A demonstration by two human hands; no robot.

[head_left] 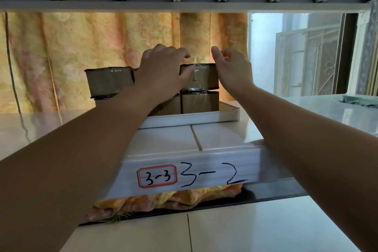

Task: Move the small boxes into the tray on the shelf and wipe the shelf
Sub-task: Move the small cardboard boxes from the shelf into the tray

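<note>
Both hands [163, 71] [233, 69] grip top box [201, 76] above tray [190, 118].

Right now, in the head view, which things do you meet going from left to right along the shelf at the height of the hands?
Left upper box → left hand → right upper box → right hand → green cloth, far right on the shelf.

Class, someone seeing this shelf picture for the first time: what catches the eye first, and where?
Two bare arms reach in, the left hand and right hand on a top taped cardboard box stacked in a white tray. Below, the shelf edge bears a handwritten "3-2".
</note>
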